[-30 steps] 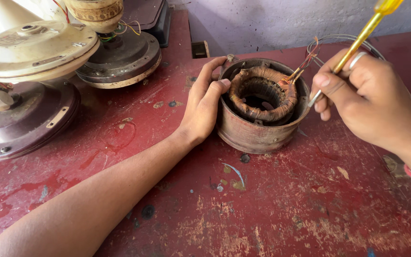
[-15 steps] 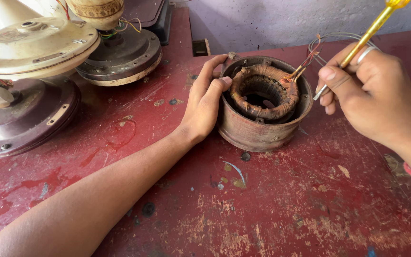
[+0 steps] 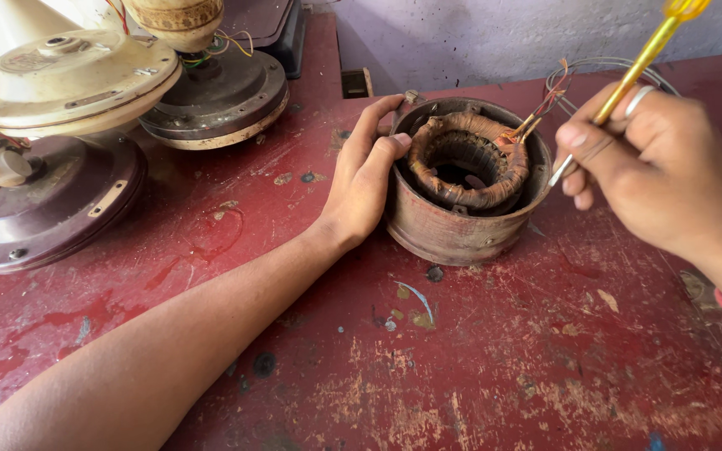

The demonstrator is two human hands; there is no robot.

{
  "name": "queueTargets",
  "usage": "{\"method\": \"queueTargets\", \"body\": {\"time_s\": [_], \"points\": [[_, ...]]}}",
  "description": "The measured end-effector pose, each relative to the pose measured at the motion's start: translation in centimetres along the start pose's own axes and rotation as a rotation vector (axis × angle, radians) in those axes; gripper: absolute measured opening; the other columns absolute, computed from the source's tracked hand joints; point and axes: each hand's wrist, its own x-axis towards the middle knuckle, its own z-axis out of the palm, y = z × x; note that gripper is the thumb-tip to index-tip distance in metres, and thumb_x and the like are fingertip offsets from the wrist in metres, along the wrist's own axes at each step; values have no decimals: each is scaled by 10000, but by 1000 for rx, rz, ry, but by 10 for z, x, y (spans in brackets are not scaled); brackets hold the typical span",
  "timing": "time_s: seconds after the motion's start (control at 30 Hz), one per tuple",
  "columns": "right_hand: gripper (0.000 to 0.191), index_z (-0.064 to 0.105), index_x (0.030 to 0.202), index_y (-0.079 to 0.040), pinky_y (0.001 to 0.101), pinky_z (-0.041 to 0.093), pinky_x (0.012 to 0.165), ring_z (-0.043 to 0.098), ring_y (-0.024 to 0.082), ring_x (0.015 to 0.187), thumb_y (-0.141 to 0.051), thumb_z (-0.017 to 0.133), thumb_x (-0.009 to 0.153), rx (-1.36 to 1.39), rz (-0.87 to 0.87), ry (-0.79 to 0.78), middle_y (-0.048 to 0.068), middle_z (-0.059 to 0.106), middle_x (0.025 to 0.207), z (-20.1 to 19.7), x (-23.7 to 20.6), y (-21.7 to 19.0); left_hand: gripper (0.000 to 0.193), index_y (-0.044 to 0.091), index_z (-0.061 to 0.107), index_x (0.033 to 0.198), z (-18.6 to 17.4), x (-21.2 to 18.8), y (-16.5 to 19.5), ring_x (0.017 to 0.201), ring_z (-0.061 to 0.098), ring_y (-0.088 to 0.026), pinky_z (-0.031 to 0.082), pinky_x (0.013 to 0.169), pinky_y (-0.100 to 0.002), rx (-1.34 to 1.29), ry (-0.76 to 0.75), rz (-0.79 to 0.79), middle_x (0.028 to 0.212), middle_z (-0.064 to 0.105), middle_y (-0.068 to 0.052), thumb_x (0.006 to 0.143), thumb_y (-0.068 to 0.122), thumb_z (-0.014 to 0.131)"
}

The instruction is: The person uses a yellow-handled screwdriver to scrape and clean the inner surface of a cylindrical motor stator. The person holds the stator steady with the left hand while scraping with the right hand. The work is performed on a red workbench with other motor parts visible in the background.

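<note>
Now prying at a motor coil (image 3: pixel 470 163) inside its rusty housing (image 3: pixel 453 230), centre of the red bench (image 3: pixel 478 367).
Left hand (image 3: pixel 361 179) clasped on the housing at nine o'clock; right hand (image 3: pixel 658 163) pinching a yellow screwdriver (image 3: pixel 628 75), tip at three o'clock. Risk, judged: slipping tip nicking windings or thin wires (image 3: pixel 545 104).

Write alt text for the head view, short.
A left hand grips the rim of a rusty round motor housing holding a copper coil, while the right hand holds a yellow-handled screwdriver at its far edge. Fan motor parts sit left on the worn red table.
</note>
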Motion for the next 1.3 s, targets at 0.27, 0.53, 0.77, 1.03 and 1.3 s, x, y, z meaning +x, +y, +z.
{"method": "queueTargets", "body": {"time_s": [0.27,0.53,0.77,1.03,1.3], "points": [[130,637,1000,31,284,549,517,644,150,622,-75,573,1040,44,10,-26,110,654,764,0,-1,-2,561,32,473,1472,1,1,1,1299,573,-275,379,1149,-361,-2,4,1,1349,651,-207,953,247,496],[130,662,988,38,279,545,511,646,147,590,-64,594,1029,60,-18,-32,111,667,728,3,-7,-11,561,33,476,1472,0,1,3,1310,571,-277,379,1147,-369,20,8,3,1368,634,-202,954,246,495],[154,676,968,61,280,542,500,650,160,577,-56,616,1049,34,-1,-14,129,676,719,10,-12,-18,552,41,483,1468,1,-1,3,1312,577,-281,381,1153,-368,27,8,14,1361,647,-201,959,255,487],[144,674,975,60,270,531,478,646,157,563,-46,607,1045,-1,-11,68,124,670,716,11,-13,-26,565,42,477,1471,1,1,3,1313,568,-280,380,1151,-367,3,7,-20,1370,631,-204,946,249,495],[126,671,956,63,261,523,480,648,150,572,-29,625,1029,112,-34,70,129,674,723,16,-17,-24,558,46,480,1471,2,-1,4,1313,573,-274,377,1154,-363,19,14,-3,1361,644,-199,952,251,500]]}}
